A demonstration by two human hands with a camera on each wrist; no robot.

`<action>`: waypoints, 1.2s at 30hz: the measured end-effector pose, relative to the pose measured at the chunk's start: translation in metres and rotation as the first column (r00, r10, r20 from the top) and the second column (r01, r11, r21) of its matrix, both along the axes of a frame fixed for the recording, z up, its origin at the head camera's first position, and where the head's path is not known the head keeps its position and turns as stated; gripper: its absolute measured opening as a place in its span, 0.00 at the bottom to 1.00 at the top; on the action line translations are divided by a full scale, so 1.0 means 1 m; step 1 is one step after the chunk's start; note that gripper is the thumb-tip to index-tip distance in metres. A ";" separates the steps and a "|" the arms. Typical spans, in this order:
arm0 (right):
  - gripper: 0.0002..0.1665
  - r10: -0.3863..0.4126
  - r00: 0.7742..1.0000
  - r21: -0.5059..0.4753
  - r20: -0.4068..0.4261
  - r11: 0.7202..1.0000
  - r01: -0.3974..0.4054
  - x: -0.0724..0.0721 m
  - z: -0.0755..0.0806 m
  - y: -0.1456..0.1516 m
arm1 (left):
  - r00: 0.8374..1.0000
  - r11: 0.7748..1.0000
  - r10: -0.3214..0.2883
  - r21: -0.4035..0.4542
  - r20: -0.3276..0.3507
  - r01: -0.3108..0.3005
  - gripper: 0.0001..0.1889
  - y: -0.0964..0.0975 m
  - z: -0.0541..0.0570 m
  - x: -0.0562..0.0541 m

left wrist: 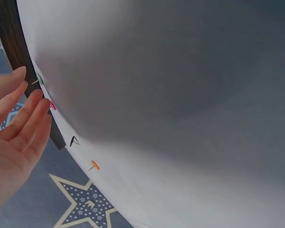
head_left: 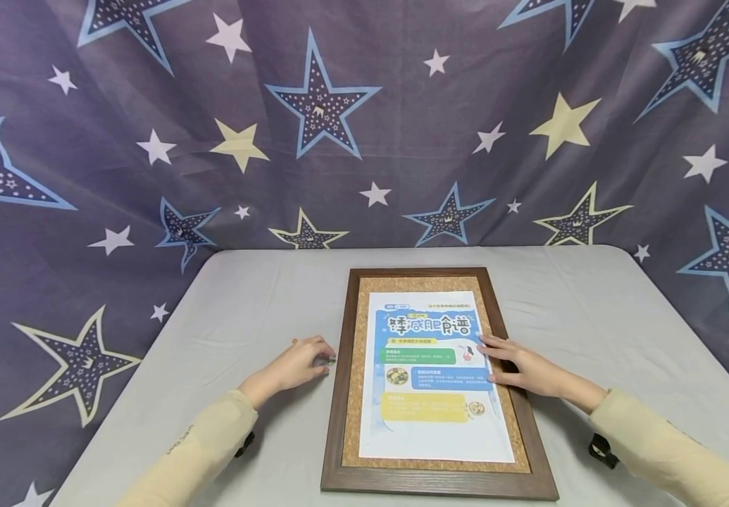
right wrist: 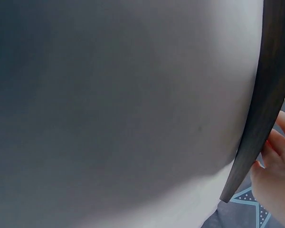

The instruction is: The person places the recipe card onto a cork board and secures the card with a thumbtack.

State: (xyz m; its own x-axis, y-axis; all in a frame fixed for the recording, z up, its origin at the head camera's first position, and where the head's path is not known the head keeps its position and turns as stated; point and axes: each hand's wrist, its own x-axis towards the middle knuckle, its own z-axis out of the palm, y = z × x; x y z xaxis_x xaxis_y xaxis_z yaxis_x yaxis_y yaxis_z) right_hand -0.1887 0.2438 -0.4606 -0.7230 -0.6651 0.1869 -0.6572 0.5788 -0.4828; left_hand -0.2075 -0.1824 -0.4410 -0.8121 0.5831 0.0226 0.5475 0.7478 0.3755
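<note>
A corkboard in a brown wooden frame lies on the table, and a printed poster with Chinese text covers most of its cork. My right hand reaches over the right frame edge, its extended fingertips resting on the poster's right margin. Just left of the frame, my left hand is low over the table with loosely bent fingers. By its fingertips are a green pushpin and a pink pushpin. Farther along lie a black pushpin and an orange pushpin.
A pale grey cloth covers the table on both sides of the board. Behind and beside it hangs a dark curtain with a star pattern. Dark wrist devices show under both sleeves.
</note>
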 end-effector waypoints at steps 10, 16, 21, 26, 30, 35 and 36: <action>0.31 -0.002 1.000 0.008 -0.011 1.000 0.002 -0.001 -0.001 0.001 | 1.000 1.000 0.003 -0.001 0.025 -0.002 0.09 0.001 -0.003 -0.005; 0.32 -0.011 1.000 0.015 0.019 1.000 0.010 0.000 0.000 0.000 | 0.999 1.000 -0.007 0.028 0.042 0.006 0.08 0.000 -0.006 -0.009; 0.32 -0.012 1.000 0.012 0.019 1.000 0.012 0.000 0.000 -0.001 | 0.999 0.999 -0.017 0.050 0.045 0.015 0.07 -0.001 -0.008 -0.011; 0.32 -0.011 1.000 0.003 0.024 1.000 0.011 0.000 0.001 -0.001 | 0.999 0.998 -0.042 0.051 0.034 0.040 0.06 0.000 -0.007 -0.010; 0.32 -0.016 0.999 0.000 0.048 1.000 0.016 0.000 0.001 -0.001 | 0.998 0.997 -0.056 0.044 0.003 0.056 0.06 0.000 -0.007 -0.009; 0.32 -0.016 0.998 -0.002 0.064 1.000 0.017 0.000 0.001 -0.001 | 0.998 0.997 -0.066 0.042 -0.015 0.067 0.05 0.001 -0.008 -0.010; 0.32 -0.016 0.998 -0.002 0.065 1.000 0.016 0.000 0.001 -0.001 | 0.998 0.997 -0.062 0.039 -0.007 0.062 0.05 0.002 -0.008 -0.010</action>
